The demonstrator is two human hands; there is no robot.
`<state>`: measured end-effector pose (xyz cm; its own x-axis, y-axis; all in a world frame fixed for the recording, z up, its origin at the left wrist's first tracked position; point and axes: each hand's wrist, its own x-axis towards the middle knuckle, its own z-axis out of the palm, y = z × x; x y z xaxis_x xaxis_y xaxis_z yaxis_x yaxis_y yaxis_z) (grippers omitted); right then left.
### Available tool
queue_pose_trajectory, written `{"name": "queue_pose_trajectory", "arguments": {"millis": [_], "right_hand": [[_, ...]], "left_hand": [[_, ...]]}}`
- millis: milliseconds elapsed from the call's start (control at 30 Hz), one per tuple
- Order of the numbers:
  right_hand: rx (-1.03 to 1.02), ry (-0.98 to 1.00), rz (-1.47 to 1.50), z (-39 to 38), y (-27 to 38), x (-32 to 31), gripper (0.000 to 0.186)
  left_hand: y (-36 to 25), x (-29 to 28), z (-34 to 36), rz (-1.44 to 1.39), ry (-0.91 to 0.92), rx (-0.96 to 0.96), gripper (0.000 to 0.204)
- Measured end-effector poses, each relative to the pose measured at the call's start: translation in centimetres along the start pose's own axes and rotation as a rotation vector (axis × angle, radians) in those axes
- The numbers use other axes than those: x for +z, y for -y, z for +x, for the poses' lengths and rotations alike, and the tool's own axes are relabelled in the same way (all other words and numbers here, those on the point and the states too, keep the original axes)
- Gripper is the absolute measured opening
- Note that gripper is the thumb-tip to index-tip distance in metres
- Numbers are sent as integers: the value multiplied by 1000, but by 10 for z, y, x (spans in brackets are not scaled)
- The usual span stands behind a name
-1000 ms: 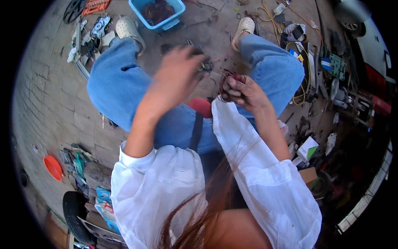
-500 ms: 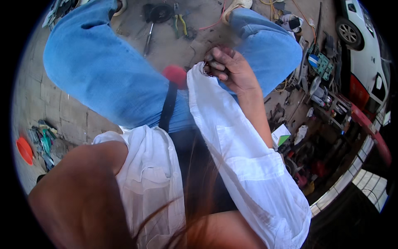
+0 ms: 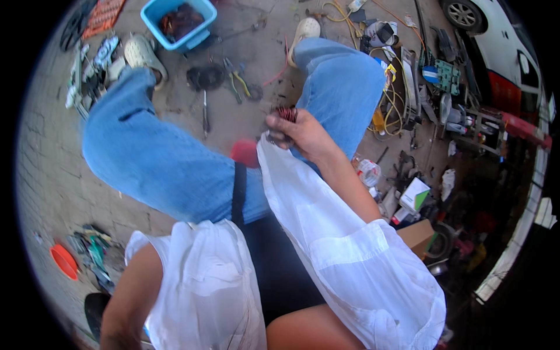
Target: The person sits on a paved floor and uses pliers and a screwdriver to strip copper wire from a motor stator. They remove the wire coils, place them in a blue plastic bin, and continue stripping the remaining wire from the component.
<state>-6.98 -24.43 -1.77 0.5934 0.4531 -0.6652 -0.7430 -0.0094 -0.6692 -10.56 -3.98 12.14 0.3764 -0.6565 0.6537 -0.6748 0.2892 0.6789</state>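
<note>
My right hand (image 3: 283, 128), with dark grime on its fingers, is closed on a coil of reddish-brown wire (image 3: 287, 114) between my knees. It sits at the end of the loose white shirt (image 3: 318, 227) that drapes along my right side. My left arm (image 3: 131, 291) runs down out of the lower left, with its hand out of sight. On the floor between my feet lie a dark round part (image 3: 204, 77), a screwdriver (image 3: 205, 114) and yellow-handled pliers (image 3: 242, 84). A red round object (image 3: 244, 151) shows at my lap beside a black strap (image 3: 239, 198).
A blue tub (image 3: 199, 34) of dark brown items stands beyond my feet. An orange basin (image 3: 63, 262) is at lower left. Scattered parts, cords and boxes (image 3: 415, 195) crowd the right side, beside a white car (image 3: 501, 55). An orange rack (image 3: 103, 17) lies upper left.
My left hand left the middle and dropped down to the lower left, out of view. My right hand still grips the coil. The camera's view has shifted, bringing the blue tub back into view.
</note>
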Motion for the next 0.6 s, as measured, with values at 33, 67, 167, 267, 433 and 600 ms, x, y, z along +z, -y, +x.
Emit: {"name": "queue_pose_trajectory", "arguments": {"millis": [33,67,167,267,433,600], "right_hand": [[-5,8,3,1,-1,-3,22],[-15,16,13,1,-5,-4,23],[-52,44,-24,4,-5,-2,25],[-63,57,-56,3,-6,3,26],[-58,68,-78,6,-14,9,24],[-26,160,12,7,-26,17,23]], "left_hand": [[0,-4,2,16,14,0,35],[-1,-1,1,25,9,-13,36],[-4,-2,2,53,17,-29,38],[-6,5,4,70,20,-44,40],[0,10,12,81,23,-65,44],[6,12,21,141,64,-68,48]]}}
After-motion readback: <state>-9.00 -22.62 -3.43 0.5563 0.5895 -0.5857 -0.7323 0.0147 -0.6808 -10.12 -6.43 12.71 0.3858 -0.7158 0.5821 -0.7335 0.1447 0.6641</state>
